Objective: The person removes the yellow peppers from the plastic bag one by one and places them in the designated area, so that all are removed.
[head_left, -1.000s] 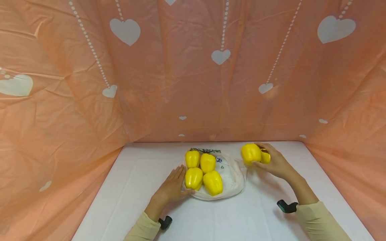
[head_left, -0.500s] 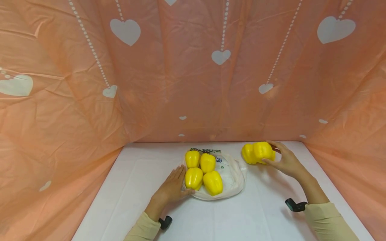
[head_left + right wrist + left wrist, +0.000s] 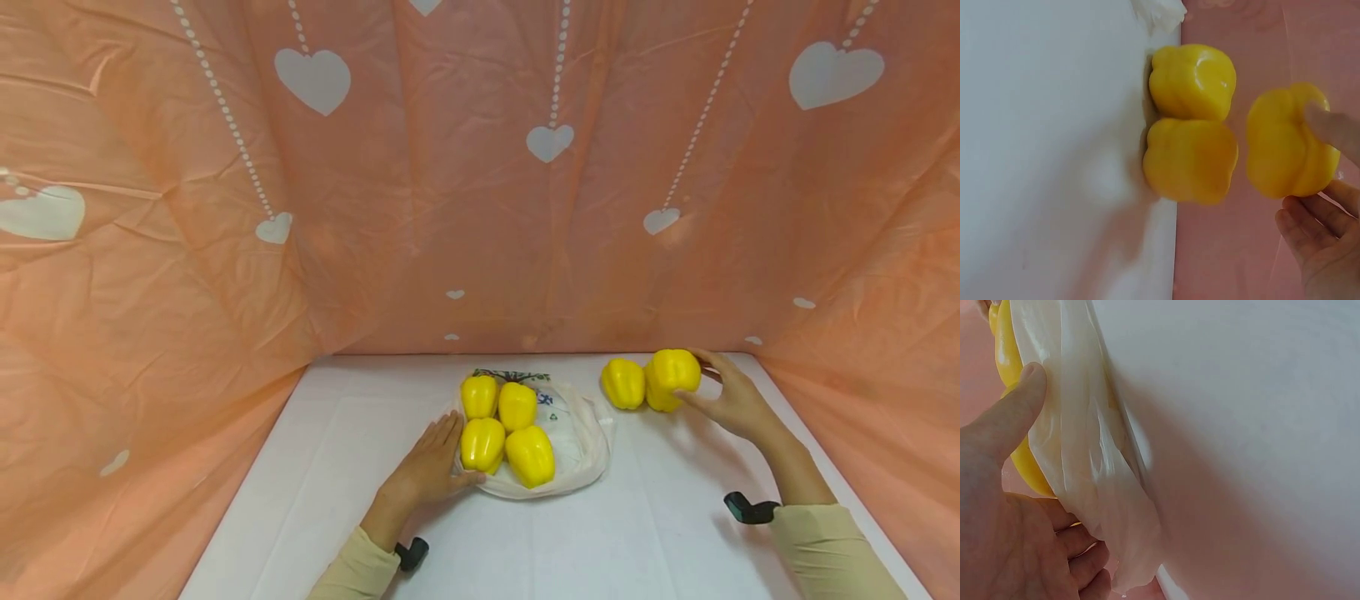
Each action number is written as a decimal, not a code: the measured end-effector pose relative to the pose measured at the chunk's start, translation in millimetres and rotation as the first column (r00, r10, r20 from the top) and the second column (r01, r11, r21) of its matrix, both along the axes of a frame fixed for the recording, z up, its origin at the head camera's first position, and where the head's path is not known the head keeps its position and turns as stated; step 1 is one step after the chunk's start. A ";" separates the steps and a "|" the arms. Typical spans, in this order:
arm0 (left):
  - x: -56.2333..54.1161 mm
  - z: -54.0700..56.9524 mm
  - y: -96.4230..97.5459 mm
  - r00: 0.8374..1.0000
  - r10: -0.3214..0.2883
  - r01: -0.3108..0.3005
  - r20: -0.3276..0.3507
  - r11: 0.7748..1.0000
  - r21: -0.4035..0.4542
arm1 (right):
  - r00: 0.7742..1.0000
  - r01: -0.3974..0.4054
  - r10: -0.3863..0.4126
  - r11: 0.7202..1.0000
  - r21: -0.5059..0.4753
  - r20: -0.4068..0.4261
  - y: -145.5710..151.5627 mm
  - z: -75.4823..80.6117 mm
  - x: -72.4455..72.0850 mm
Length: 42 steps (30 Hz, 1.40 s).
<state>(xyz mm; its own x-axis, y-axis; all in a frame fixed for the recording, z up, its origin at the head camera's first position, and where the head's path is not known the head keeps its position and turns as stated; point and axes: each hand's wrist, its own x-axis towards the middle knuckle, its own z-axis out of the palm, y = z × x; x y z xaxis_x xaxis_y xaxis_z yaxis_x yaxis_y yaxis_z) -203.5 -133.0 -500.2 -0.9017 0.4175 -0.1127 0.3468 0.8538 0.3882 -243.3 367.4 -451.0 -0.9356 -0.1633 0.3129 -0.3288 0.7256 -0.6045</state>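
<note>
Several yellow bell peppers [image 3: 482, 446] sit in a white plastic bag [image 3: 581, 475], its rim lying round them. My left hand [image 3: 427, 467] rests against the bag's left side, the thumb on its near edge; in the left wrist view that thumb [image 3: 1016, 412] lies at the rim beside the peppers. To the right of the bag, my right hand [image 3: 731, 404] grips a yellow bell pepper [image 3: 672, 379] between thumb and fingers. The right wrist view shows this held pepper [image 3: 1288, 140] raised over two more peppers, the nearer one [image 3: 1191, 159] and another [image 3: 1191, 81], side by side on the table.
A white-covered table [image 3: 570, 550] ends at the back against a peach curtain [image 3: 465, 208] with white hearts. The curtain also hangs along both sides. Printed dark marks [image 3: 513, 377] show at the bag's far edge. Black camera mounts [image 3: 750, 508] sit at the wrists.
My right hand has moved right with the held pepper, passing in front of the standing peppers, so the left one now shows whole in the head view. The left hand and bag have stayed put.
</note>
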 end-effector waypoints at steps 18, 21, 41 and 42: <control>-1.2 -1.0 -0.1 1.000 -0.002 0.002 -0.001 1.000 -0.009 | 0.996 -0.008 0.001 0.997 -0.080 -0.086 30.2 -8.7 -2.1; -0.2 -0.5 -0.4 1.000 -0.004 0.004 0.001 1.000 0.003 | 0.995 -0.004 -0.005 0.996 -0.085 -0.102 33.6 -11.5 -2.0; 0.7 1.6 0.5 1.000 0.004 -0.004 0.002 1.000 0.005 | 0.987 -0.020 0.001 0.993 -0.115 -0.162 53.3 -41.2 -8.4; 0.2 0.8 0.4 1.000 0.005 -0.005 0.002 1.000 0.002 | 0.989 -0.014 -0.003 0.993 -0.114 -0.151 53.8 -42.7 -8.3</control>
